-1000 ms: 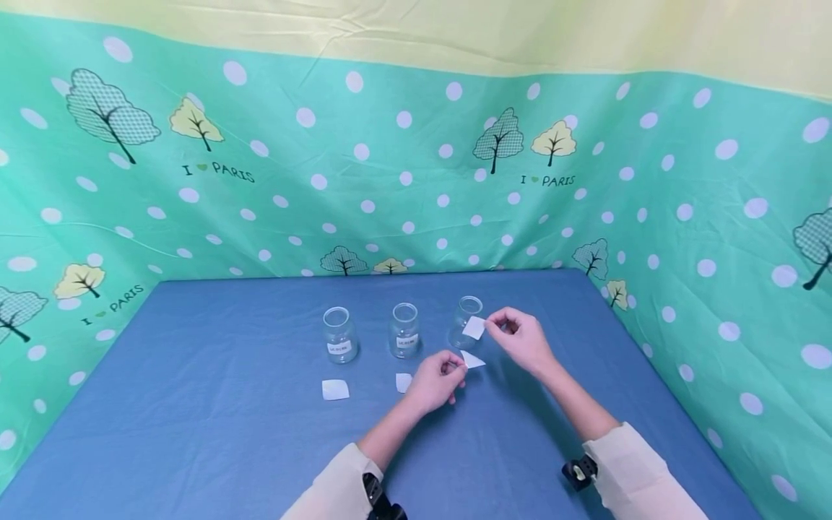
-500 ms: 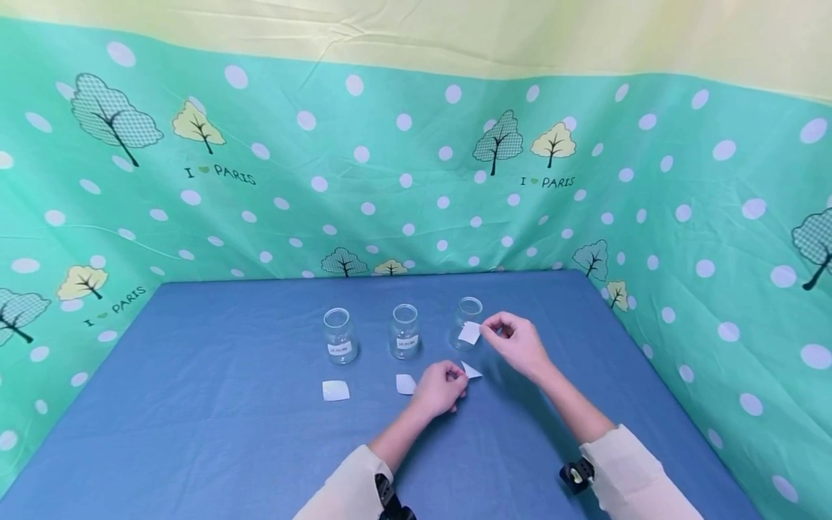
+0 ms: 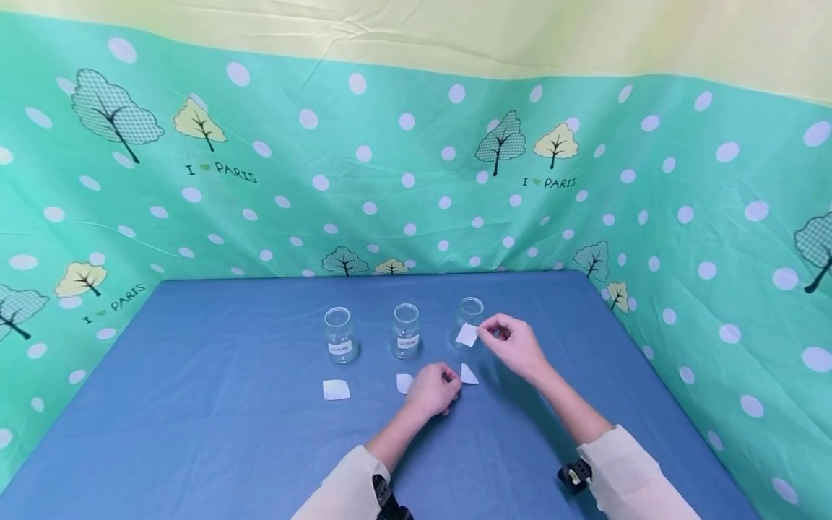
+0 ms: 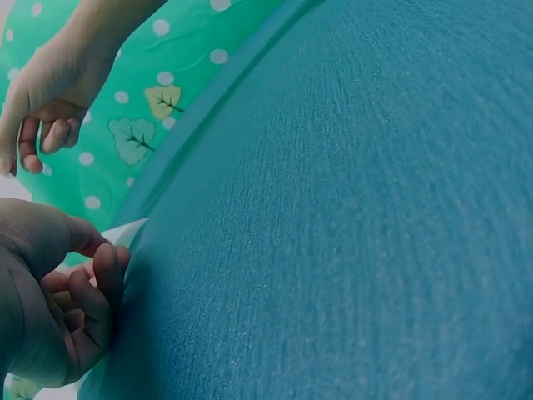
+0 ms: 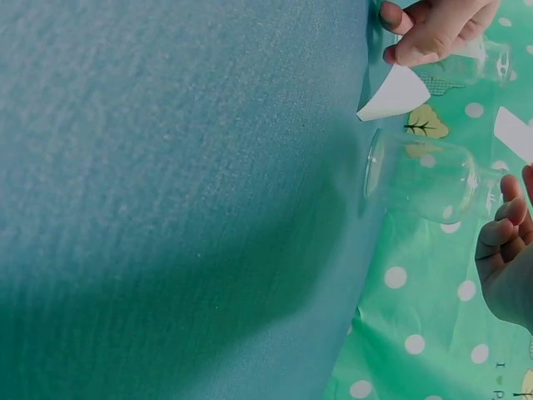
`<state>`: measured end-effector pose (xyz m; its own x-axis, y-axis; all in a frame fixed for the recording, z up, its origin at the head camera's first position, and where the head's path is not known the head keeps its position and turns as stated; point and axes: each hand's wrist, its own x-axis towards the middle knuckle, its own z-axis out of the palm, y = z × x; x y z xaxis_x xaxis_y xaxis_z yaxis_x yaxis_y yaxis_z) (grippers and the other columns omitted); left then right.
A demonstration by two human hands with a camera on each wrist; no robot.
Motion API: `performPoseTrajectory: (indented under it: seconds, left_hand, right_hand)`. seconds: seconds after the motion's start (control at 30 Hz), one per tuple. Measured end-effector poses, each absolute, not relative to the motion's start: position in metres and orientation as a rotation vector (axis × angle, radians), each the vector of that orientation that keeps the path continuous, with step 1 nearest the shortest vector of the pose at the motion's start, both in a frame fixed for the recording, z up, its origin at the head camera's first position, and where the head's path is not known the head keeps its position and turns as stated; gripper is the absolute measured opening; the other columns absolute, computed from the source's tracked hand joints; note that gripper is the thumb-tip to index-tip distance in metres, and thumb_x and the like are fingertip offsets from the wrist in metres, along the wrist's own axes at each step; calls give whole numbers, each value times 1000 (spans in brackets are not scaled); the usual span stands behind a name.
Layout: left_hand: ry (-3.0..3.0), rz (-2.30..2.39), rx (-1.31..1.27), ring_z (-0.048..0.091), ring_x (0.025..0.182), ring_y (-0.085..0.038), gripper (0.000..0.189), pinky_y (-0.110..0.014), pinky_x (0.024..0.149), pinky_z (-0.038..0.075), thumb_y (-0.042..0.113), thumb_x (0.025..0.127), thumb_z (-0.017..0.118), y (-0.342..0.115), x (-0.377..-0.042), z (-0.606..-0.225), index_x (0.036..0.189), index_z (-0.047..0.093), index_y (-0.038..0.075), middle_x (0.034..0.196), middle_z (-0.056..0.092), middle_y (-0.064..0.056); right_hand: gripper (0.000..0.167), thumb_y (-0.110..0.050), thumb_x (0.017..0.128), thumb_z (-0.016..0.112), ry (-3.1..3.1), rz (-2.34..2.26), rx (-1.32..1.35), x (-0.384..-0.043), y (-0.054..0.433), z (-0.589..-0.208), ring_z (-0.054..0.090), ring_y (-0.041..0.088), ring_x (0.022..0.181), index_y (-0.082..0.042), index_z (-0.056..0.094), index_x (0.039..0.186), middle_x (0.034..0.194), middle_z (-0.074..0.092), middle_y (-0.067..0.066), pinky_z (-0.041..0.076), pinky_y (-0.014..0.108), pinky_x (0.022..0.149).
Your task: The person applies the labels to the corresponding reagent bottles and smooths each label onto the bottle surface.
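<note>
Between its thumb and finger, my right hand [image 3: 516, 348] pinches a small white label [image 3: 466, 334], which overlaps the front of the right glass jar [image 3: 471, 309] in the head view. My left hand [image 3: 434, 388], lower and to the left, pinches a curled white paper piece [image 3: 468, 375] close over the table. The right wrist view shows that paper [image 5: 398, 93] bending away from the left fingertips, with the jar [image 5: 420, 177] behind it. In that view the label [image 5: 514, 133] is near the jar's mouth and the right fingers [image 5: 510, 212].
Two more glass jars, the middle one [image 3: 406, 325] and the left one [image 3: 339, 328], stand in the row with printed white labels. White paper pieces lie before them, one flat [image 3: 336, 390] and one [image 3: 404, 383] partly behind my left hand. A dotted curtain [image 3: 364, 180] surrounds the blue table [image 3: 195, 404].
My right hand has brought the label slightly left and down, over the right jar's front. The left hand has dropped a little with its paper piece, which now hangs more upright.
</note>
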<state>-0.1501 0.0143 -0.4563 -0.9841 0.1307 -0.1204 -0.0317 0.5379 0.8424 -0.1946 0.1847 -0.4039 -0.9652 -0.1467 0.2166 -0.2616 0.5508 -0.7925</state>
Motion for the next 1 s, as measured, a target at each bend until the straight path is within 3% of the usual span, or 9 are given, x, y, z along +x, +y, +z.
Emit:
performPoseTrajectory:
  seconds: [0.63,1.0]
  left_hand:
    - [2595,1387,98,50,36,-7,11,-26,43,44,20,84,60,3,-149,-452,76,60,12,56,58,4]
    - [2580,1613,116,53,42,-9,14,-26,48,45,22,85,63,-11,-156,-439,87,64,8,63,60,0]
  right_hand:
    - [6,-18,86,66,-2642,1348,408,-191,183,-404,45,8,54,-12,69,87,69,60,1,38,22,50]
    - [7,-19,86,67,-2651,1308,433,-190,181,-412,47,15,57,-12,69,86,72,61,1,39,22,52]
